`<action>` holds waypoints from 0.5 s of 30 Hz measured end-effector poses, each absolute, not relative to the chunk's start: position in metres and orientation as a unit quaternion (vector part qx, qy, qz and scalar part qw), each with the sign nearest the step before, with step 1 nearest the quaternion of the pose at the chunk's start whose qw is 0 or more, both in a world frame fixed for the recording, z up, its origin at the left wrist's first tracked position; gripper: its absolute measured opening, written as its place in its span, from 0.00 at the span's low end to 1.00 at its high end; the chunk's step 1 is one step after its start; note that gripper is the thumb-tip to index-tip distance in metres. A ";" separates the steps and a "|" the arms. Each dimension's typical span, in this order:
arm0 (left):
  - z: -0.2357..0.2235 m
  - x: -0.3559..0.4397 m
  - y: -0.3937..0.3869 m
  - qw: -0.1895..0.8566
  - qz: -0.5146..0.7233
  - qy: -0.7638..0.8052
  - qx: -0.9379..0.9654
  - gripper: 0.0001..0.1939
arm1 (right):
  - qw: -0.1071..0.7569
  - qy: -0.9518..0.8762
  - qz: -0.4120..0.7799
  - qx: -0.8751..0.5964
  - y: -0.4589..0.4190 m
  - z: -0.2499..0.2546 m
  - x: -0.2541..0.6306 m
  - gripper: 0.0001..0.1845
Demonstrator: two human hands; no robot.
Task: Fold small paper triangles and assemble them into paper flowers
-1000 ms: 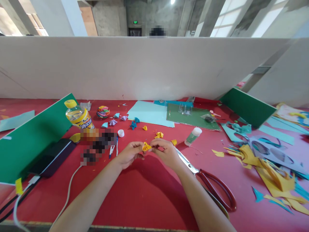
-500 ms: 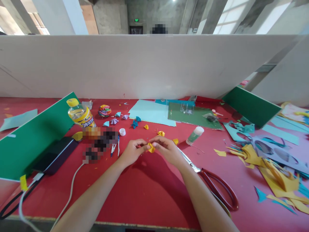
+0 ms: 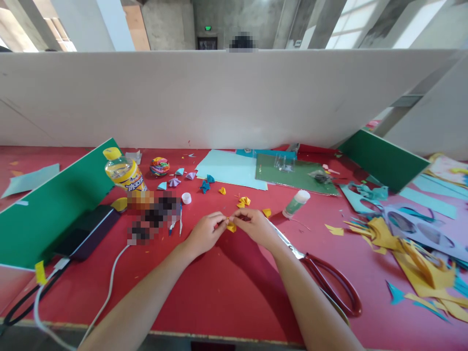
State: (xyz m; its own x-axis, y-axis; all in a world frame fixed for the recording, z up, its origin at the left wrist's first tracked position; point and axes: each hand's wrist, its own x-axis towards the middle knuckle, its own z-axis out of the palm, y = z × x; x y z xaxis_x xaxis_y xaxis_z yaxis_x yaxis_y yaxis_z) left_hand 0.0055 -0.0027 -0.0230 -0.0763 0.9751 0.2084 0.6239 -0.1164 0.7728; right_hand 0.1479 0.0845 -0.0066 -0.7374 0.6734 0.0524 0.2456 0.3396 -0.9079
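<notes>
My left hand (image 3: 205,231) and my right hand (image 3: 256,226) meet over the red table (image 3: 226,287), both pinching a small folded yellow paper piece (image 3: 231,226) between their fingertips. Most of the piece is hidden by the fingers. Just beyond the hands lie other small folded yellow pieces (image 3: 243,201) and blue ones (image 3: 204,186). Red-handled scissors (image 3: 321,280) lie right beside my right wrist.
A yellow-capped bottle (image 3: 123,174), a glue stick (image 3: 296,204), a white cap (image 3: 186,198), a phone with a cable (image 3: 86,236) and pens sit around. Green boards (image 3: 51,209) stand left and right. Paper sheets (image 3: 230,170) lie behind; yellow and blue scraps (image 3: 413,248) pile at right.
The yellow piece has been pressed smaller between the fingertips; less of it shows now. Both hands stay together at about the same place on the table.
</notes>
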 end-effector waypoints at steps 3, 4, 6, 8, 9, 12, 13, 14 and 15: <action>-0.024 0.004 -0.003 0.215 0.380 0.623 0.649 0.17 | 0.228 -0.783 0.497 -0.296 0.084 -0.009 0.146 0.10; -0.024 0.004 -0.003 0.210 0.375 0.623 0.654 0.17 | 0.228 -0.782 0.499 -0.295 0.084 -0.009 0.145 0.10; -0.026 0.003 -0.003 0.200 0.357 0.625 0.664 0.15 | 0.226 -0.786 0.500 -0.284 0.084 -0.009 0.145 0.10; -0.028 0.003 -0.004 0.190 0.339 0.630 0.672 0.14 | 0.227 -0.797 0.487 -0.276 0.083 -0.009 0.145 0.10; -0.028 0.003 -0.004 0.185 0.333 0.633 0.674 0.14 | 0.230 -0.804 0.474 -0.277 0.083 -0.009 0.145 0.10; -0.029 0.003 -0.004 0.171 0.333 0.646 0.665 0.14 | 0.244 -0.816 0.436 -0.291 0.081 -0.013 0.143 0.09; -0.030 0.004 -0.004 0.168 0.339 0.651 0.658 0.14 | 0.250 -0.817 0.429 -0.293 0.081 -0.015 0.142 0.09; -0.030 0.004 -0.004 0.166 0.348 0.655 0.650 0.14 | 0.256 -0.817 0.426 -0.291 0.081 -0.018 0.141 0.08; -0.030 0.004 -0.003 0.167 0.360 0.658 0.640 0.14 | 0.261 -0.818 0.425 -0.289 0.082 -0.020 0.140 0.08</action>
State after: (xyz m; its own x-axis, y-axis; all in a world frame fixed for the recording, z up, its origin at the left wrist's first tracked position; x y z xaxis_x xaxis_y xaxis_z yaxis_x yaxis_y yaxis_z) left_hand 0.0045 -0.0033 -0.0302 -0.1262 0.9624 0.2406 0.7221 -0.0772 0.6875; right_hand 0.1403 0.0816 -0.0203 -0.6977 0.6932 0.1809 0.2505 0.4727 -0.8449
